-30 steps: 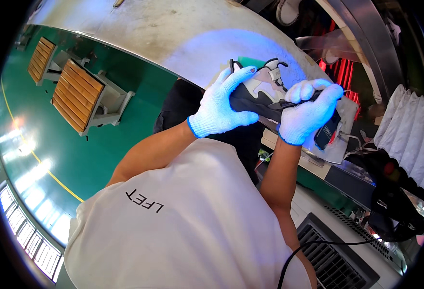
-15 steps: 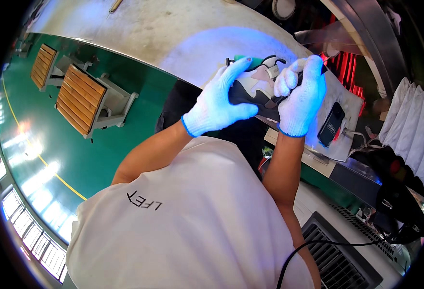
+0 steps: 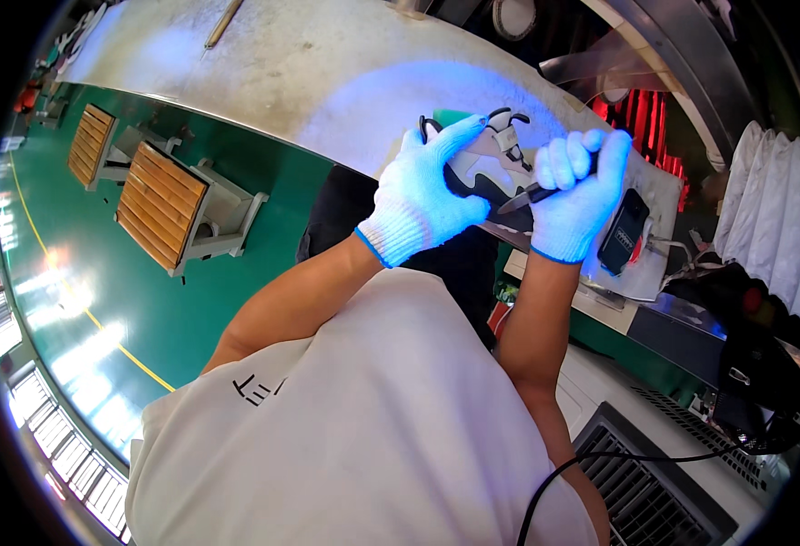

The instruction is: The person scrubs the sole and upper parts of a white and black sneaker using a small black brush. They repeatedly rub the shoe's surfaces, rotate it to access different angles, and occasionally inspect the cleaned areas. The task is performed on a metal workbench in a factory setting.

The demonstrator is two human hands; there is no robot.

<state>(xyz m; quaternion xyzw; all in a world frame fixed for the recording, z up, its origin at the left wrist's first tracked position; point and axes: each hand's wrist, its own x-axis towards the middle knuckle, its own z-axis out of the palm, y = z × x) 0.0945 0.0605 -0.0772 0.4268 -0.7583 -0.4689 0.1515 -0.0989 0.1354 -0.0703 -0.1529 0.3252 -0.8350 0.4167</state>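
A grey, white and black shoe (image 3: 489,169) with dark loops and a patch of green at its far end is held over the worktable, under a bluish-violet pool of light. My left hand (image 3: 421,198), in a white knitted glove with a blue cuff, grips it from the left, thumb and fingers spread around its side. The gloved right hand (image 3: 574,196) is closed round the dark handle of a small knife (image 3: 516,202). Its pointed blade reaches left, at or just above the near side of the shoe; whether it touches, I cannot tell.
The pale worktable (image 3: 263,68) runs off to the far left, with a thin wooden-handled tool (image 3: 224,25) on it. A black phone (image 3: 624,232) lies right of my right hand. Red glowing bars (image 3: 647,123) stand behind. Slatted wooden-topped carts (image 3: 161,202) are on the green floor.
My right hand has drawn slightly away to the right of the shoe and turned, so the knife blade now shows. The left hand keeps its hold on the shoe.
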